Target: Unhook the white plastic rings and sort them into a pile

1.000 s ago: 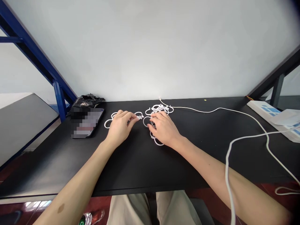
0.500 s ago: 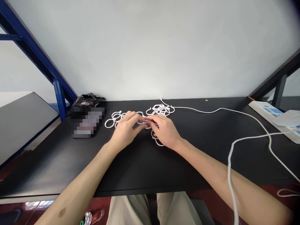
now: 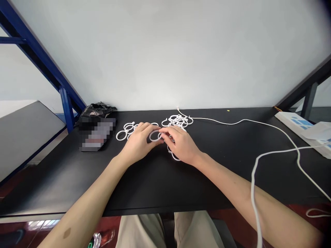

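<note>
Over the middle of the black table, my left hand (image 3: 138,143) and my right hand (image 3: 184,144) meet at the fingertips. Between them is a thin white ring (image 3: 154,140), pinched by the fingers of both hands at its right side. More white rings (image 3: 121,135) lie spread out to the left, partly behind my left hand. Farther back, a tangled heap of open white rings (image 3: 178,120) rests beyond my right hand. Other white rings (image 3: 176,157) are linked or overlapping under my right hand, which partly hides them.
A black plastic bag (image 3: 97,110) sits at the back left, beside a dark item blurred by pixels (image 3: 97,136). A white cable (image 3: 254,179) crosses over my right forearm. A white box with blue print (image 3: 301,125) lies at the right edge. The grey wall (image 3: 176,55) bounds the back.
The white ring between my hands has turned and dropped slightly, so its loop now shows more fully in front of my left fingers. Both hands stay in nearly the same place.
</note>
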The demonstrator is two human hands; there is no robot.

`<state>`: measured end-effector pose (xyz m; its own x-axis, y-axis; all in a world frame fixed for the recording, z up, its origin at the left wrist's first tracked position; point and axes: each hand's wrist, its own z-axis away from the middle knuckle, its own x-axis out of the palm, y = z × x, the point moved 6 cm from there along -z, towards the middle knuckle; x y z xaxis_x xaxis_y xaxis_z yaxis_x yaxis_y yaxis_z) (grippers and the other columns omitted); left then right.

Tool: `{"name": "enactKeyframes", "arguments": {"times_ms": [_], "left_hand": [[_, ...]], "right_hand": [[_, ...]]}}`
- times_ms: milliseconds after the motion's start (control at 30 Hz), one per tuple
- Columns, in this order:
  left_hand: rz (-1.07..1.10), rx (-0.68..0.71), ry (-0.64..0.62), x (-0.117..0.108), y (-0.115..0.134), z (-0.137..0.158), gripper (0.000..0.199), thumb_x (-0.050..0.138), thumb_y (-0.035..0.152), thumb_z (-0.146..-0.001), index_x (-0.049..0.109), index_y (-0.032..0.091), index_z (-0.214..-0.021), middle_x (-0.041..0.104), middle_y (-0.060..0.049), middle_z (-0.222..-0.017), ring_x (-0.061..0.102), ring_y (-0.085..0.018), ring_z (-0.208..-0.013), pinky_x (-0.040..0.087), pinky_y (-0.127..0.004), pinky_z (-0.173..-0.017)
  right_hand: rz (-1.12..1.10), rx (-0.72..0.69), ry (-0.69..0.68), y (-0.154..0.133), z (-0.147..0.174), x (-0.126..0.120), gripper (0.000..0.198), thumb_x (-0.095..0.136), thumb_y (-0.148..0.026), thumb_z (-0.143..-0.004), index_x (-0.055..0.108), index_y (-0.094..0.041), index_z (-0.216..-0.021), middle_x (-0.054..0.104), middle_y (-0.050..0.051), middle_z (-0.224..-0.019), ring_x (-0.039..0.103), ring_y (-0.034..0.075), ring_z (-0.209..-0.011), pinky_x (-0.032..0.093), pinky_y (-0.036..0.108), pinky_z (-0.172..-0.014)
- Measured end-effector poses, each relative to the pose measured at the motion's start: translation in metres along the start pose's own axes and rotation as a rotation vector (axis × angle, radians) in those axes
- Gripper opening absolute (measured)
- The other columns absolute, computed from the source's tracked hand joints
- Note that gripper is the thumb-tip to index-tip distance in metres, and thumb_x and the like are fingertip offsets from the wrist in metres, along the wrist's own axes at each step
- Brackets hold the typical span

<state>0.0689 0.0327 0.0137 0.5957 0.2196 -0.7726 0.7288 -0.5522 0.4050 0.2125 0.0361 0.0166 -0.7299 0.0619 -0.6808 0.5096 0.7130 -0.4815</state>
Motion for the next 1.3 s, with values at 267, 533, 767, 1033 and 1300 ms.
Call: {"name": "enactKeyframes", "arguments": {"times_ms": [267,533,767,1033,1300], "left_hand": [[0.046,-0.018,-0.080,0.0033,0.0032,0.0013,0.031,0.061,0.038,-0.090,0.058,0.023,-0.117,0.062,-0.004,-0.106,0.055,-0.021,-0.097,0.048,-0.037,-0.086],[0.025,-0.051,-0.034,0.0032,-0.0039,0.0009,0.038,0.070,0.042,-0.084,0.058,0.023,-0.114,0.061,-0.005,-0.106,0.056,-0.024,-0.100,0.050,-0.039,-0.082],[0.010,-0.048,-0.046,0.0030,-0.0019,0.0007,0.040,0.073,0.043,-0.081,0.059,0.023,-0.112,0.062,-0.004,-0.106,0.055,-0.023,-0.098,0.048,-0.039,-0.085],[-0.007,-0.037,-0.026,0.0032,-0.0016,0.0009,0.044,0.076,0.049,-0.077,0.059,0.023,-0.108,0.061,-0.004,-0.101,0.055,-0.023,-0.096,0.047,-0.036,-0.078],[0.015,-0.049,-0.046,0.0008,-0.0015,0.0009,0.041,0.072,0.050,-0.081,0.059,0.023,-0.109,0.061,-0.004,-0.101,0.055,-0.023,-0.094,0.048,-0.037,-0.077]], "right_hand": [[0.035,-0.016,-0.005,0.0038,-0.0016,0.0001,0.016,0.051,-0.019,-0.097,0.067,-0.020,-0.100,0.073,0.002,-0.096,0.063,0.017,-0.095,0.052,0.032,-0.083],[-0.004,0.010,-0.039,0.0029,0.0001,0.0006,0.023,0.047,-0.022,-0.098,0.061,-0.021,-0.116,0.070,0.006,-0.112,0.063,0.020,-0.106,0.054,0.037,-0.087],[-0.045,0.049,-0.038,0.0065,0.0008,0.0013,0.018,0.047,-0.020,-0.097,0.062,-0.021,-0.106,0.070,0.004,-0.105,0.064,0.018,-0.099,0.053,0.033,-0.083],[-0.038,0.064,-0.044,0.0051,-0.0016,-0.0017,0.015,0.050,-0.018,-0.095,0.063,-0.022,-0.100,0.071,0.002,-0.096,0.062,0.017,-0.091,0.051,0.031,-0.077],[-0.035,0.079,-0.034,0.0074,-0.0004,-0.0001,0.021,0.048,-0.021,-0.097,0.063,-0.025,-0.112,0.071,0.002,-0.105,0.063,0.018,-0.100,0.053,0.034,-0.085]]}}
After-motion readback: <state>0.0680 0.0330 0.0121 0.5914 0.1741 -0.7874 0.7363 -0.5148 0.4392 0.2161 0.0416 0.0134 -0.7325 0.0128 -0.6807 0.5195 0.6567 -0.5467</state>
